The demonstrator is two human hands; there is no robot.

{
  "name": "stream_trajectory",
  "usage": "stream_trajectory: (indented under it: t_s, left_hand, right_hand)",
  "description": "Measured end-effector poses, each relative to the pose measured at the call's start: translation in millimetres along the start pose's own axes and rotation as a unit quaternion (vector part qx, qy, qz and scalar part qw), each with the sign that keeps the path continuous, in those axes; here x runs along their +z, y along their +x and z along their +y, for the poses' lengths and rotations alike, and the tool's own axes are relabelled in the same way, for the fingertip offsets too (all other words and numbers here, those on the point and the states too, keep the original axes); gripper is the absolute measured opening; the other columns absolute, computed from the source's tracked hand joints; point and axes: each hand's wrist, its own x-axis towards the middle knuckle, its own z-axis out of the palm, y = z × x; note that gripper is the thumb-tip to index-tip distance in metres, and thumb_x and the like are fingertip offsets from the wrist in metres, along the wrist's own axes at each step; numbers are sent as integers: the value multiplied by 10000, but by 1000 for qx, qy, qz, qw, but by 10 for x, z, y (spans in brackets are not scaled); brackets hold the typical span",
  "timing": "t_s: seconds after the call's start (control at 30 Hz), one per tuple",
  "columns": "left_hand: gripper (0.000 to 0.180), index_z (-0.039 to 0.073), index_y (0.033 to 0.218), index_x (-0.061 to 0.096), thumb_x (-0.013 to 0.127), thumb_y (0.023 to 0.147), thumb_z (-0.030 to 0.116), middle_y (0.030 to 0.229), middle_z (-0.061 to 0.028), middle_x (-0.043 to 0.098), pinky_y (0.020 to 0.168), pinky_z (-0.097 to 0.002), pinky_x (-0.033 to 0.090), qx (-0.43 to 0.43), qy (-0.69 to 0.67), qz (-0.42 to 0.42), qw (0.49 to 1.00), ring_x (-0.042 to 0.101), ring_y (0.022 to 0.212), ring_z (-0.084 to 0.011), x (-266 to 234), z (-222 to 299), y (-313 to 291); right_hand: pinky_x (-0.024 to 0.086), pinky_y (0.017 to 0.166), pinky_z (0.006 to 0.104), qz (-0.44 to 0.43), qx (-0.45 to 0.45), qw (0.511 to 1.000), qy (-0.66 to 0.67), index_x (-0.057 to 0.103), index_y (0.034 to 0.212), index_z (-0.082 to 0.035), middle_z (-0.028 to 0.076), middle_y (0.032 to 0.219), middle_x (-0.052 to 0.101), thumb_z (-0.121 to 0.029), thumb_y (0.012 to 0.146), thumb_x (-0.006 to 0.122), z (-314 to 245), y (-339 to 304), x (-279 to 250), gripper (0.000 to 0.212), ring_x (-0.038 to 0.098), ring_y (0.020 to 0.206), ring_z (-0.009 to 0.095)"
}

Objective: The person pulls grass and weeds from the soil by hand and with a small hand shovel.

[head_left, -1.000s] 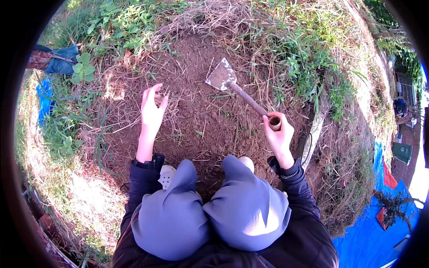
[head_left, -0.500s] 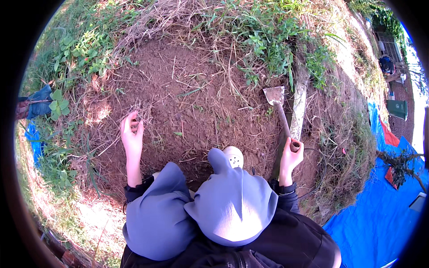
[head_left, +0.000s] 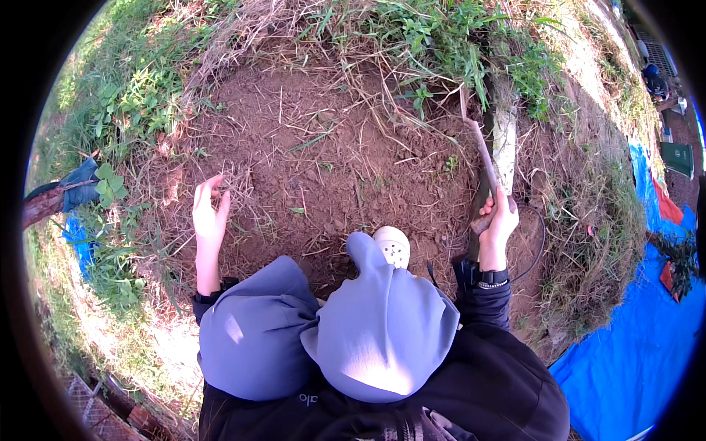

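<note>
A hand hoe [head_left: 479,143] with a thin handle and a flat metal blade is gripped in my right hand [head_left: 500,224], at the right side of the bare soil. The blade points away from me and shows nearly edge-on, close to the grass. My left hand [head_left: 212,209] hovers at or just above the left side of the soil. Its fingers are curved, with the thumb apart from them, beside a patch of dry grass [head_left: 237,187]. I see nothing held in it. Reddish-brown bare soil [head_left: 323,184], scattered with straw and small green sprouts, lies between my hands.
Green weeds [head_left: 434,37] border the soil at the far side. A pale narrow strip [head_left: 504,140] runs along the right. A blue tarp [head_left: 625,353] covers ground at the lower right. A wrapped branch [head_left: 70,191] juts in from the left. My white shoe [head_left: 392,246] rests on the soil.
My right hand has shifted right and farther away, turning the hoe so its blade now shows edge-on, closer to the weeds. My left hand has moved slightly left.
</note>
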Motion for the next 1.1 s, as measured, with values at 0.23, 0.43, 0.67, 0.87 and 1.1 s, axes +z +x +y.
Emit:
stream_trajectory:
  t_s: [0.23, 0.43, 0.67, 0.87, 1.1]
  left_hand:
    - [1081, 62, 1411, 166, 757, 620, 500, 1404, -245, 244, 1031, -486, 305, -78, 162, -93, 979, 287, 1271, -419, 660, -349, -123]
    - [659, 77, 1292, 423, 704, 698, 112, 1194, -177, 495, 903, -379, 428, -62, 144, -50, 986, 502, 1073, -351, 835, -473, -171]
    - [341, 27, 1016, 619, 599, 682, -41, 967, -153, 622, 793, -336, 482, 24, 118, -11, 993, 599, 911, -317, -295, -530, 168]
    - [408, 35, 1047, 608, 545, 667, -100, 1033, -141, 607, 852, -350, 462, 103, 279, -11, 955, 582, 968, -317, -1784, 52, 1174]
    - [234, 9, 910, 587, 537, 689, -49, 900, -128, 588, 807, -381, 454, 445, 375, -90, 808, 561, 924, -326, -1605, 1345, 2289]
  right_hand:
    - [325, 409, 158, -65, -175, 941, -282, 572, 861, -42, -16, 606, 522, -101, 834, 654, 207, -331, -550, 105, 435, 459, 20]
    - [331, 416, 171, -78, -152, 957, -235, 580, 869, -27, 11, 645, 550, -107, 825, 662, 271, -256, -264, 122, 464, 497, 33]
    - [342, 419, 172, -101, -162, 947, -257, 583, 871, -33, -5, 615, 547, -113, 828, 657, 122, -50, -280, 118, 465, 482, 36]
    - [343, 420, 170, -121, -201, 919, -318, 582, 863, -55, -24, 588, 535, -135, 828, 663, 9, 199, -313, 118, 461, 473, 28]
    - [430, 552, 231, -183, -161, 904, -350, 589, 925, -34, 25, 698, 578, -103, 802, 644, -349, 250, 92, 152, 524, 584, 86]
